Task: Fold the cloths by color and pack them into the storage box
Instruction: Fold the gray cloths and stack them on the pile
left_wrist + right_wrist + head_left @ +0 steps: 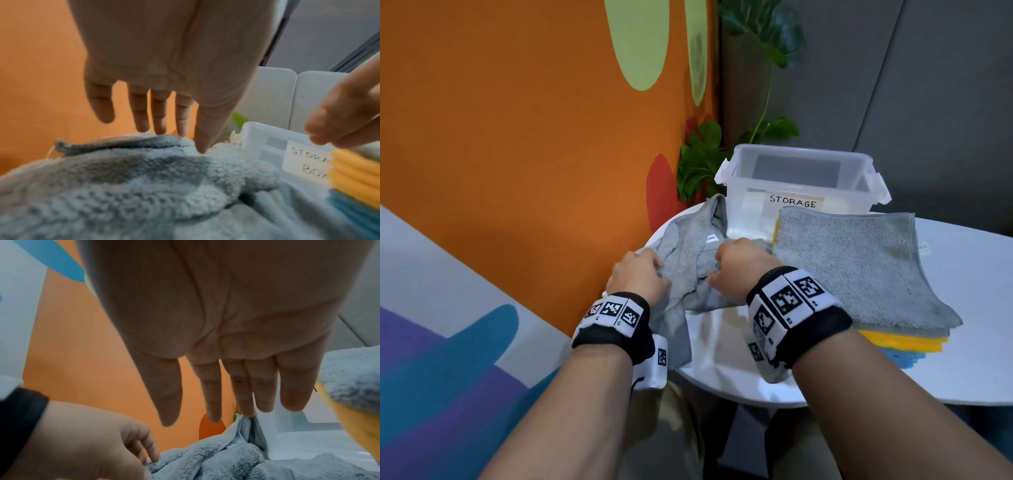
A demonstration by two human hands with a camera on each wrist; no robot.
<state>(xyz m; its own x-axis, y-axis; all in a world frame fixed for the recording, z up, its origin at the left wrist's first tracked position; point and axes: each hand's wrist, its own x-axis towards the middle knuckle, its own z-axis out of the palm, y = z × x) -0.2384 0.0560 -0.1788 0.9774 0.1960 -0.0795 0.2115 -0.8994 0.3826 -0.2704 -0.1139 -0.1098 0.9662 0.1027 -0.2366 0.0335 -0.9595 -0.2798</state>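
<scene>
A crumpled grey cloth lies at the left edge of the round white table, partly hanging off it. My left hand pinches its near left edge: in the left wrist view the thumb presses into the grey cloth and the fingertips drop behind its ridge. My right hand is over the cloth's right side; the right wrist view shows its fingers straight, tips just touching the grey cloth. The clear box labelled STORAGE stands behind, with pale folded cloth low inside.
A flat stack of cloths sits right of my hands: a grey one on top, yellow ones and blue ones beneath. An orange wall is close on the left, and a green plant stands behind the table.
</scene>
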